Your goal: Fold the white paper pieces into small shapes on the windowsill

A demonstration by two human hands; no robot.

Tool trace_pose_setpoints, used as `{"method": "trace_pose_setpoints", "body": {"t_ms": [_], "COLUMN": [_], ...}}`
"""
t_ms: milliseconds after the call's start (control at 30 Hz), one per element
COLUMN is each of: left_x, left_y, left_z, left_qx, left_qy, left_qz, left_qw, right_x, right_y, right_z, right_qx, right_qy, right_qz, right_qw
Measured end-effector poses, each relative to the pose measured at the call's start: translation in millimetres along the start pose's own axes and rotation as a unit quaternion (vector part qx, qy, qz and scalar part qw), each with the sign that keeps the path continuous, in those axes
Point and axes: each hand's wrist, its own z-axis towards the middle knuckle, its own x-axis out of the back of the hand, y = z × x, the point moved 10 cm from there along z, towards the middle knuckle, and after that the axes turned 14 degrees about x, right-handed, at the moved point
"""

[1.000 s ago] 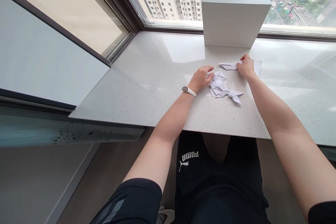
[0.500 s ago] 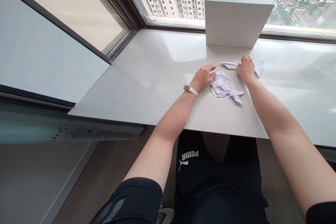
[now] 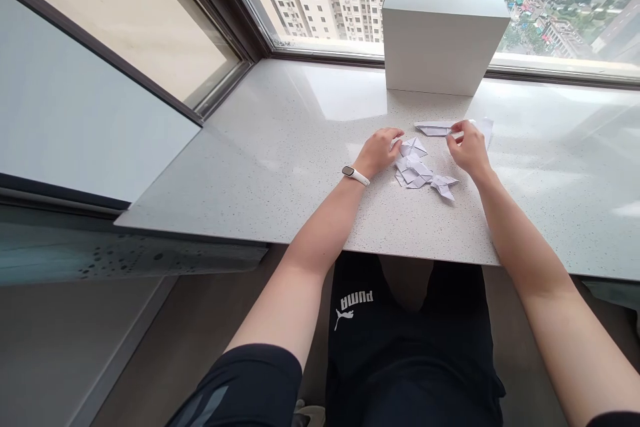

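Observation:
Several white folded-paper pieces lie bunched on the pale speckled counter, among them an origami piece with a square, creased top and a star-like origami piece with pointed ends. My left hand, a white band on its wrist, rests at the left edge of this bunch, thumb and fingers apart. Behind the bunch lies a long, narrow paper plane, its right part hidden. My right hand is over that end, thumb and forefinger parted. More folded white paper shows past its fingers.
A large white box stands upright at the back of the counter, against the window. Dark window frames run along the left and back. The counter's front edge lies just before my lap.
My right hand has loosened from a closed grip, its thumb and forefinger now apart, and has shifted slightly toward me. My left hand stays beside the folded pieces. The view has tilted a little.

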Motion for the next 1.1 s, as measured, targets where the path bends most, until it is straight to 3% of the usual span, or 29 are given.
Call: {"method": "trace_pose_setpoints", "body": {"t_ms": [167,367,600,867,1100], "left_x": [8,25,29,33,43], "left_y": [-7,-14,-34,-48,-29], "left_z": [3,4,-3,-5,-3], "left_qx": [0.007,0.024,0.068,0.056,0.044], "left_qy": [0.004,0.002,-0.087,-0.074,0.020], "left_qz": [-0.008,0.002,0.034,0.052,0.004], "left_qw": [1.000,1.000,0.993,0.994,0.999], "right_x": [-15,-27,-37,-42,-34], "right_y": [-40,-58,-66,-67,-63], "right_z": [-34,-47,-55,-55,-51], "right_qx": [0.021,0.067,0.095,0.087,0.026], "right_qy": [-0.092,-0.165,-0.217,-0.210,-0.187], "right_qz": [0.092,0.078,0.031,0.054,0.183], "right_qw": [0.991,0.981,0.971,0.972,0.965]}}
